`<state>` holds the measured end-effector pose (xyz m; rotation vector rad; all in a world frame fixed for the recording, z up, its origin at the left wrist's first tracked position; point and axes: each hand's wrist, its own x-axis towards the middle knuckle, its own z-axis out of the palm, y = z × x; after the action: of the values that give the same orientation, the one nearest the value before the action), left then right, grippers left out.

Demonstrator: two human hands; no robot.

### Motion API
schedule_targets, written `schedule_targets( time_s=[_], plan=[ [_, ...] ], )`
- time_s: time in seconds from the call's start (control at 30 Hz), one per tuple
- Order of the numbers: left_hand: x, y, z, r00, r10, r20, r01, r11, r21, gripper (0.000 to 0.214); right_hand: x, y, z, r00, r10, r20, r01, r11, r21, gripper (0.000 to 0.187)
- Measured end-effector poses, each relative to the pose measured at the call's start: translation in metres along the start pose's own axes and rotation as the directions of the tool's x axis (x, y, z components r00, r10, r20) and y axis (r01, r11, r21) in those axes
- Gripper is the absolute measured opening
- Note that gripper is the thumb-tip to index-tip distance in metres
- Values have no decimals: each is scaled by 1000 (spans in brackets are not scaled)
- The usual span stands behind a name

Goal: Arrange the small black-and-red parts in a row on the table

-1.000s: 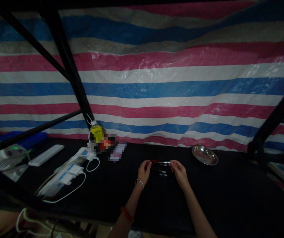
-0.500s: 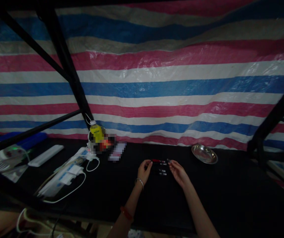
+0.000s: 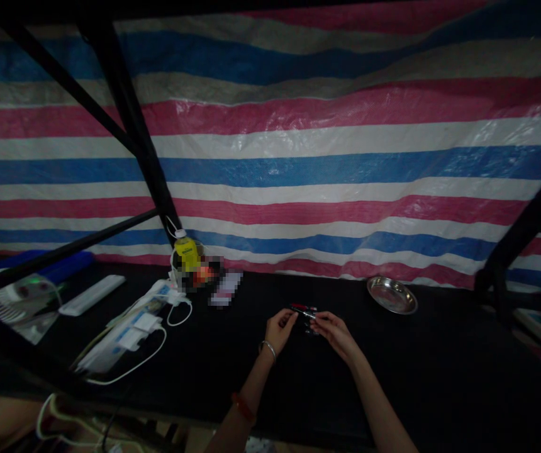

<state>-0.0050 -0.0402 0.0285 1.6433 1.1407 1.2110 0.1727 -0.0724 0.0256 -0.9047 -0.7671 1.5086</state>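
Both hands meet at lower centre of the frame, above the black worktop point(image 3: 440, 377). The left hand point(image 3: 280, 328) pinches one end of a thin red-and-black pen point(image 3: 302, 309) between fingertips; the right hand point(image 3: 334, 332) closes its fingertips on the other end, near the metal tip. The pen sits roughly level, just off the worktop surface. Small dark pieces point(image 3: 312, 329) lie on the worktop directly under the hands; too dim to identify. A round metal dish point(image 3: 392, 295) sits right of centre, well apart from the hands. White cables and chargers point(image 3: 131, 327) lie at lower left, a yellow bottle point(image 3: 186, 255) behind them. Striped tarp point(image 3: 299, 157) fills the background.
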Motion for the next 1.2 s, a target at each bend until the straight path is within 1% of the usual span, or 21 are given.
schedule_targets(
  time_s=[0.07,0.2,0.27,0.37,0.5,0.6,0.7,0.97,1.2],
  plan=[
    [-1,2,0,1000,22,1,-23,999,25,31,0,2,0,1000,-3,11,3,1000,-13,33],
    [0,1,-1,996,24,-85,-22,1000,21,31,2,5,0,1000,2,28,-2,1000,-21,33],
    [0,-2,-1,994,1,-110,-2,1000,-6,32,2,6,-1,999,4,37,-3,1000,-23,31],
    [1,-5,0,995,-28,-97,21,998,-67,34,2,6,-1,999,8,46,-7,1000,-24,30],
    [3,-2,2,993,-57,-101,39,984,-174,35,2,5,-1,998,43,46,-45,999,28,30],
    [5,5,4,994,-66,-88,43,969,-243,33,3,4,-2,998,61,5,-61,993,103,30],
    [7,14,6,997,-43,-65,24,962,-272,29,4,3,-4,998,68,-14,-66,987,149,27],
    [12,43,10,999,25,-39,-32,985,-172,24,3,0,-6,996,81,39,-87,980,180,28],
    [12,58,11,997,76,5,-74,986,-149,19,7,3,-14,998,41,-39,-31,973,229,19]
  ],
)
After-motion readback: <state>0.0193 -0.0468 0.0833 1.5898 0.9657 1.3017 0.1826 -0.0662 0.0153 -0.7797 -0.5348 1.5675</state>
